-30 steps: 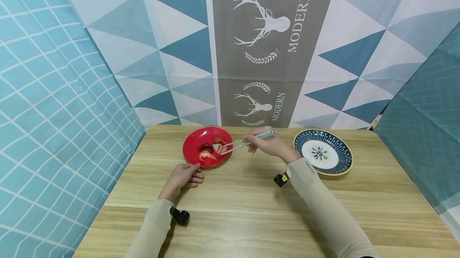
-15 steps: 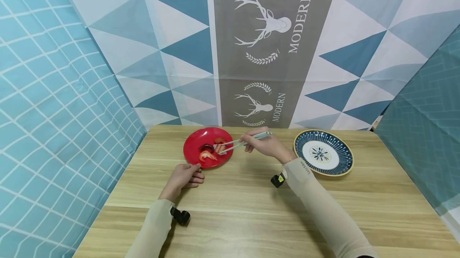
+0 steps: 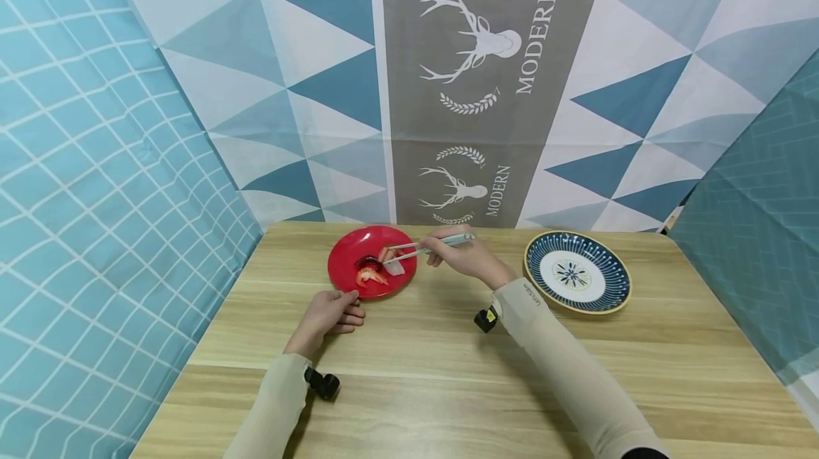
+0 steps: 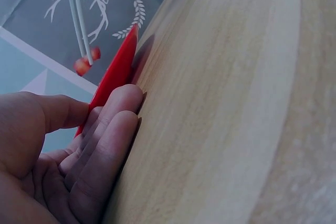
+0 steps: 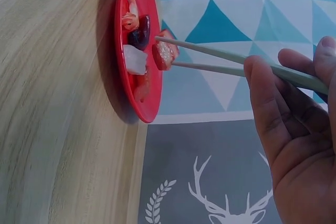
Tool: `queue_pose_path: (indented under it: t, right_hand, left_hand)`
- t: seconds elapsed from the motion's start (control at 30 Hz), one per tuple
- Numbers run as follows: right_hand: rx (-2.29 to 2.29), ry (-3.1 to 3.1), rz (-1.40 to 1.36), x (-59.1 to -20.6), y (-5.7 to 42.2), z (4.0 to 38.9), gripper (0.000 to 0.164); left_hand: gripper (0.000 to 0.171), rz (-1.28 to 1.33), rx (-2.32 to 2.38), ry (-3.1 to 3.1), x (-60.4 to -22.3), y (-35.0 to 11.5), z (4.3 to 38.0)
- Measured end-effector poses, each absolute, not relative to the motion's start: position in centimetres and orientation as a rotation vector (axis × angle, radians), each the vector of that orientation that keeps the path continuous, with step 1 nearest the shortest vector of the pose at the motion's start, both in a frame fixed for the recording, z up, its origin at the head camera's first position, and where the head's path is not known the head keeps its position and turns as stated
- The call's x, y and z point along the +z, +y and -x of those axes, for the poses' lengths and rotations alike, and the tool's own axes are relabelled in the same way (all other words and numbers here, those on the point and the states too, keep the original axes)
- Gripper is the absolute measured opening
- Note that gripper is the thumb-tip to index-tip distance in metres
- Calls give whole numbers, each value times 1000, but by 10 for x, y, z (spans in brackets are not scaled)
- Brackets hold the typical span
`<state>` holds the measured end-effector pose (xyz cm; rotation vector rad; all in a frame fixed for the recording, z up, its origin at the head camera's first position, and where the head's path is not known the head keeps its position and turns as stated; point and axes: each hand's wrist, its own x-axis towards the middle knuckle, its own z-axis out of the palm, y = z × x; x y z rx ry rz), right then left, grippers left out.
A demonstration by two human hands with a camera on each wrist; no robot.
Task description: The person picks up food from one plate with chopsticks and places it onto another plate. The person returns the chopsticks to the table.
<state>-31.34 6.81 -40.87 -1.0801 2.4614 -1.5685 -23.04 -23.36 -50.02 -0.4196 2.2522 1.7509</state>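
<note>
My right hand (image 3: 457, 253) holds a pair of pale green chopsticks (image 5: 231, 59). Between their tips is a red-and-white chunk of food (image 5: 165, 53), raised over the red plate (image 3: 348, 249). On that plate lie an orange-and-white shrimp (image 3: 370, 276), a dark glossy piece (image 5: 139, 34), a white translucent chunk (image 5: 134, 60) and another orange piece (image 5: 142, 88). With thumb and fingers, my left hand (image 3: 328, 317) pinches the plate's near rim; its other fingers rest along the tabletop in the left wrist view.
A blue-and-white patterned plate (image 3: 576, 271) with a yellow rim stands on the wooden table (image 3: 435, 374) beyond my right forearm. A patterned cloth (image 3: 307, 89) hangs behind the table, with blue cloth walls at left and right.
My right hand has shifted slightly left with the chopsticks. The red-and-white chunk has come up from the plate, baring the white chunk. The left hand stays at the rim.
</note>
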Motion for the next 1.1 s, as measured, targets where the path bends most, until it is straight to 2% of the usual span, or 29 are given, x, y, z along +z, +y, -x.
queue_pose_path:
  t: [0.37, 1.1]
  right_hand:
    - [-1504, 2562, 1201, -410, 52, 320, 20]
    - [-1629, 2520, 1137, -432, 35, 324, 17]
  left_hand:
    - [39, 436, 1742, 2269, -497, -233, 231]
    - [37, 453, 1729, 2271, -501, -232, 233]
